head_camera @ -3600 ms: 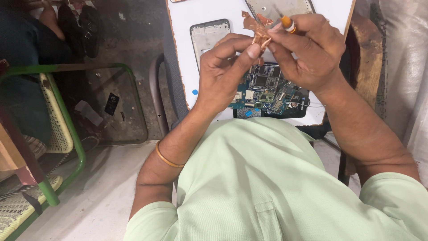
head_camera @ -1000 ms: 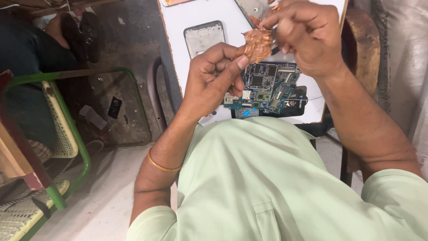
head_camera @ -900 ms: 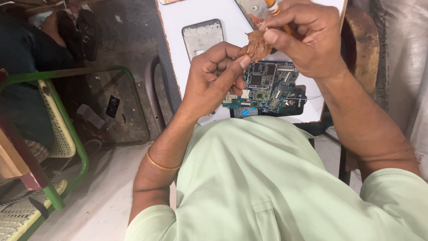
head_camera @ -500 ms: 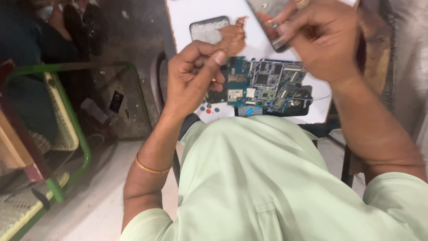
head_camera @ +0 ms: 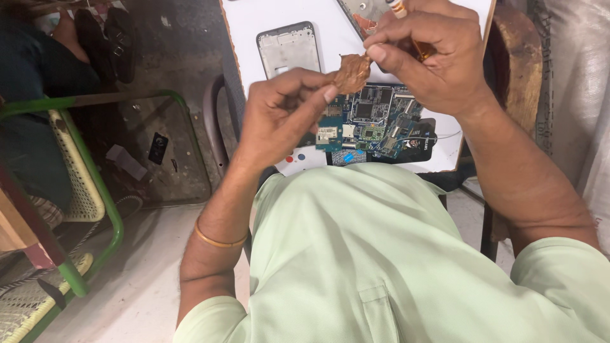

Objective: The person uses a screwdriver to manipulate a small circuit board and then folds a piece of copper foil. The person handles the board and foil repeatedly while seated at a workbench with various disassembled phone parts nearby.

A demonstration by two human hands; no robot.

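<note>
Two hands are at work here, and I start close in, where my view looks down over a pale green shirt (head_camera: 394, 254) and both arms reaching out from it. The left arm has a thin gold bangle (head_camera: 219, 241). Further out, the left hand (head_camera: 279, 117) is closed, and its thumb and fingers pinch one edge of a small brown foil (head_camera: 351, 73). The right hand (head_camera: 438, 57) is closed round a thin orange tool (head_camera: 422, 49), and one fingertip presses on the other edge of the foil. So the foil is up in the air between the two hands, just above the board (head_camera: 375, 124). I think the step in hand is working on this bit of foil, maybe pulling or peeling it. It looks thin and crinkly, so I judge that any pull on it calls for a soft, slow touch, or it could rip. The blue and green board lies flat on the white table (head_camera: 330, 25), near the front edge. Behind it lies an empty black phone frame (head_camera: 288, 49). Off to the left, on the floor, is a green chair (head_camera: 95, 190). Some things I cannot see well. The right hand hides most of the tool, so I cannot tell what kind it is. The left hand covers one end of the board. A grey part (head_camera: 365, 13) at the far edge of the table is cut off at the top.
</note>
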